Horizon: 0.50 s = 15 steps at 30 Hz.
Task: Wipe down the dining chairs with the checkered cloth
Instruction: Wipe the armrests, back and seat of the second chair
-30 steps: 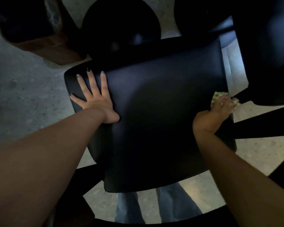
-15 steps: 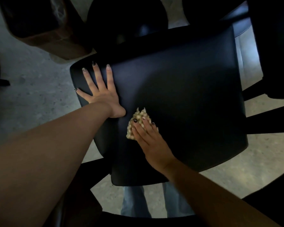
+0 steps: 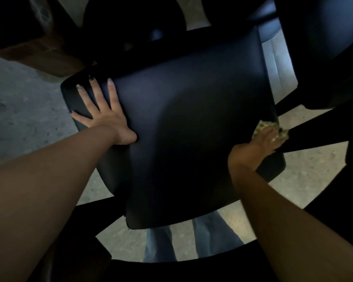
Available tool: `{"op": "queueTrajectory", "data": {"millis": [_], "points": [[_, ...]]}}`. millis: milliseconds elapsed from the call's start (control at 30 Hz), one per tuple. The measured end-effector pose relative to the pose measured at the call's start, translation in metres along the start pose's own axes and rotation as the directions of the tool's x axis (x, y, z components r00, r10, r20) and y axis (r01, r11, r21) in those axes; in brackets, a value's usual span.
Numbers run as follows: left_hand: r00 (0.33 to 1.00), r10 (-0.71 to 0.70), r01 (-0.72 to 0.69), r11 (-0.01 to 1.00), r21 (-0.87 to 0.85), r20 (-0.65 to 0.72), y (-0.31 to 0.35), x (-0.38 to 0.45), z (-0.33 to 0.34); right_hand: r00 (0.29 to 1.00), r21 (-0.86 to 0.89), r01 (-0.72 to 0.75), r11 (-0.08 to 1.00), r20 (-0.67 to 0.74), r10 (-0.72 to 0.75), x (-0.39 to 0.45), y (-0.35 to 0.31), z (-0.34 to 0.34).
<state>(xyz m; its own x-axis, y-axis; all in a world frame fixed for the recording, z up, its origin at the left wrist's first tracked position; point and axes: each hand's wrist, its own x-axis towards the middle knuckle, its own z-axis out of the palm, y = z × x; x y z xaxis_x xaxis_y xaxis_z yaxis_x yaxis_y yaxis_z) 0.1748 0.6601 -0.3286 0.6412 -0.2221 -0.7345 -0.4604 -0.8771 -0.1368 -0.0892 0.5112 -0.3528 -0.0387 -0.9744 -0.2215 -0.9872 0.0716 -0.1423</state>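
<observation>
A black padded dining chair seat [image 3: 181, 139] fills the middle of the view. My left hand [image 3: 104, 117] lies flat on its left part, fingers spread toward the far left corner. At the seat's right edge, my right hand [image 3: 259, 145] presses the small checkered cloth [image 3: 262, 125] against the padding. The fingers lie over the cloth, and only its crumpled pale edges show beyond the fingertips.
A second dark chair [image 3: 324, 37] stands close at the upper right, and a round dark seat [image 3: 135, 23] is behind. A brown wooden piece [image 3: 39, 47] sits at the upper left. Grey speckled floor [image 3: 18, 119] surrounds everything. My jeans [image 3: 192, 241] show below the seat.
My right hand swept the cloth from the seat's left-centre, beside my left hand, across to the right edge. My left hand stayed flat in place.
</observation>
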Motion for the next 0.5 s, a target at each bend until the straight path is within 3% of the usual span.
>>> {"op": "queueTrajectory", "data": {"millis": [167,233,300,400,500], "points": [[1.000,-0.007,0.007,1.000,-0.002,-0.002,-0.001,0.001,0.002,0.960,-0.015,-0.213,0.977,0.182,0.212,-0.105,-0.031,0.023],[1.000,0.001,-0.001,1.000,-0.004,-0.011,-0.001,0.002,0.002,0.948,0.018,-0.230,0.973,0.231,0.220,-0.125,-0.036,0.029],[1.000,0.000,0.000,1.000,-0.009,-0.019,-0.001,0.002,0.001,0.946,0.083,-0.221,0.972,0.262,0.193,-0.118,-0.031,0.025],[1.000,0.011,-0.011,1.000,-0.014,-0.020,-0.002,0.002,0.003,0.981,0.130,-0.150,0.980,0.143,0.132,-0.074,-0.005,0.003],[1.000,0.014,-0.015,1.000,-0.022,-0.022,-0.002,0.003,0.003,0.961,-0.020,-0.249,0.968,0.120,0.249,-0.006,0.020,-0.015]]}}
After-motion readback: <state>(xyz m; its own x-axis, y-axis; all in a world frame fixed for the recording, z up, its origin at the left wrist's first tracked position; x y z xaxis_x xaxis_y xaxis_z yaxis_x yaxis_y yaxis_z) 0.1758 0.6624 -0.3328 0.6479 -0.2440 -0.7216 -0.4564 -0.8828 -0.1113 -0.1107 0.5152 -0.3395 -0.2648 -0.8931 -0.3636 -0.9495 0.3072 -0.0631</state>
